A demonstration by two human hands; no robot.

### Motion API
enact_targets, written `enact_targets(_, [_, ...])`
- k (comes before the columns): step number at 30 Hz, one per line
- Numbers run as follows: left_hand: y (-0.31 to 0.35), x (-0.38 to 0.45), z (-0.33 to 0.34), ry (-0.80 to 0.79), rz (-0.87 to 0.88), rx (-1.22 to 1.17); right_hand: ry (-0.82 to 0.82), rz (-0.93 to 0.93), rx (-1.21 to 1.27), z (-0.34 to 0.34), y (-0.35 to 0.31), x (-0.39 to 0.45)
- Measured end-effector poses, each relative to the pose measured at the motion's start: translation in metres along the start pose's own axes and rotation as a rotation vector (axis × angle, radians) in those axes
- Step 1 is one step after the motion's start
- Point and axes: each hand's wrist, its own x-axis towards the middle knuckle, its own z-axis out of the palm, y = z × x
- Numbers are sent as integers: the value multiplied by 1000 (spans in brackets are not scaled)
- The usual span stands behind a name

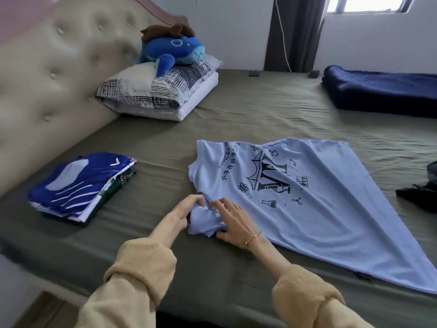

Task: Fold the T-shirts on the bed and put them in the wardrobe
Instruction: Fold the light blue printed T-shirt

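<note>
A light blue T-shirt (314, 209) with a black science print lies spread on the olive-green bed (248, 119), its hem toward the right. Its near sleeve (204, 223) is bunched up at the front left. My left hand (183, 215) pinches that sleeve from the left. My right hand (234, 221) presses flat on the sleeve and shirt from the right, fingers spread. A stack of folded T-shirts (80, 183), blue and white on top, sits on the bed to the left. The wardrobe is out of view.
Stacked pillows (163, 91) with a blue plush whale (175, 52) lie by the padded headboard (52, 74). A folded navy blanket (383, 91) lies at the far right. Dark clothing (421, 192) sits at the right edge. Dark curtain (293, 31) hangs behind.
</note>
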Motion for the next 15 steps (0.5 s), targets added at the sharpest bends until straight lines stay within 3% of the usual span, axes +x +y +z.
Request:
enact_targets(7, [0,-11,-35,-66,17,-221,93,-54,125,5,-12,9])
enact_targets(15, [-5,1,-60,375,200,-183,141,-40,272,-1,-11,-1])
